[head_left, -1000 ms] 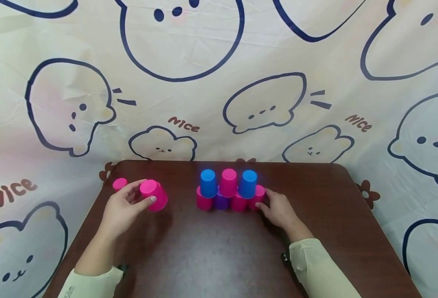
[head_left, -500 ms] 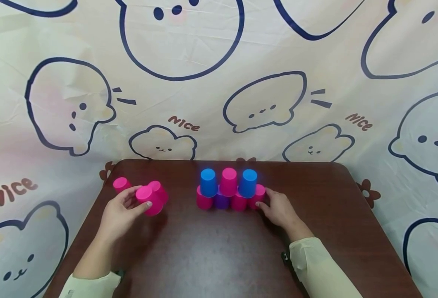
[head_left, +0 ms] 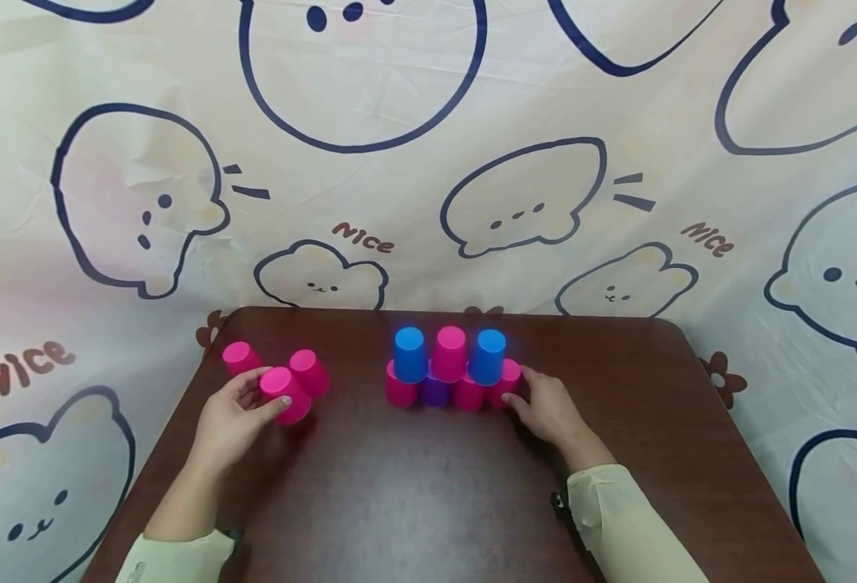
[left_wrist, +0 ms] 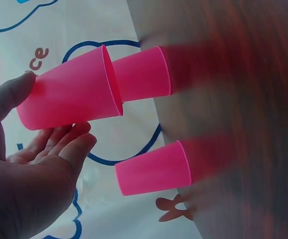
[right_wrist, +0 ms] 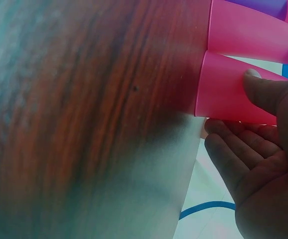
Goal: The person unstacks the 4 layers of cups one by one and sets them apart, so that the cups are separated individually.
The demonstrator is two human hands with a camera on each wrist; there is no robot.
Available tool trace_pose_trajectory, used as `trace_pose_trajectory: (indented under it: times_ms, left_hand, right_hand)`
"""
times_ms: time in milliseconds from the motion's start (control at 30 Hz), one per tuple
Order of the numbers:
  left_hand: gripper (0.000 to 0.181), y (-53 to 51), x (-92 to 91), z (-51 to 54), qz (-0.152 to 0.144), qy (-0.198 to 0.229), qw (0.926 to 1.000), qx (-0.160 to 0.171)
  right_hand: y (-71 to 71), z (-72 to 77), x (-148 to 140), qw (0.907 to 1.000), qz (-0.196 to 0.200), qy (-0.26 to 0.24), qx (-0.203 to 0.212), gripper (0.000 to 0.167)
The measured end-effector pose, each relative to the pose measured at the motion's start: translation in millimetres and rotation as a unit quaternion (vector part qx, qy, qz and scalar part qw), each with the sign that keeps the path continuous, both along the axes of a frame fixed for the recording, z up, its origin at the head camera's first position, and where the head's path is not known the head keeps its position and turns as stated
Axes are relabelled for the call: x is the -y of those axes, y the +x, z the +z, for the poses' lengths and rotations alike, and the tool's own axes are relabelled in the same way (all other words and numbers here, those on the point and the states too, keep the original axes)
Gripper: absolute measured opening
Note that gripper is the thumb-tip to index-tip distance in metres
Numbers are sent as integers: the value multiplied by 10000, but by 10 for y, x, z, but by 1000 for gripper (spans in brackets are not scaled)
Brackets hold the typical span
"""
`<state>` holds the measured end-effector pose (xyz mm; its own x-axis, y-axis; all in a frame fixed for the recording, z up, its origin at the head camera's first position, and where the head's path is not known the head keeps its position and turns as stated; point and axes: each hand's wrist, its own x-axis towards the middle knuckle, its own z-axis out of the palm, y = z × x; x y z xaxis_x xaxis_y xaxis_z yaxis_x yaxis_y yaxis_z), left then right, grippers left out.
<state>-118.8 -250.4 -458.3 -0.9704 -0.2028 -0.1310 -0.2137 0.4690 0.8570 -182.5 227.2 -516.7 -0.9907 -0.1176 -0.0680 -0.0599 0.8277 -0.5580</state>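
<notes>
My left hand (head_left: 227, 425) pinches an upside-down pink cup (head_left: 286, 397) between thumb and fingers; in the left wrist view this cup (left_wrist: 72, 92) is tilted, its rim off the table. Two more pink cups stand near it, one to its right (head_left: 310, 373) and one behind to the left (head_left: 240, 357). At the centre, a bottom row of pink cups and a purple cup (head_left: 435, 393) carries a blue cup (head_left: 409, 355), a pink cup (head_left: 449, 354) and another blue cup (head_left: 488, 356). My right hand (head_left: 553, 414) holds the rightmost bottom pink cup (right_wrist: 223, 89) with thumb and fingers.
The brown table (head_left: 413, 502) reaches back to a patterned cloth (head_left: 413, 186) with cartoon outlines, which also hangs at both sides. Both cup groups stand toward the table's far edge.
My left hand has moved a little left and toward me with its cup, uncovering more of the pink cup on its right. My right hand keeps its place at the row.
</notes>
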Motion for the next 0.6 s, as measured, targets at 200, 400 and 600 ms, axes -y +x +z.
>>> trace_pose_trajectory:
  times_ms: [200, 400, 600]
  left_hand:
    - [83, -22, 57, -101, 62, -12, 10000, 13]
    - [84, -39, 118, -192, 167, -2, 9998, 59]
    - [82, -77, 161, -270, 295, -8, 9995, 93]
  right_hand:
    - [0, 8, 5, 10000, -3, -15, 24, 65]
    - [-2, 11, 9, 10000, -11, -12, 48, 65]
    - [8, 13, 1, 10000, -11, -18, 51, 65]
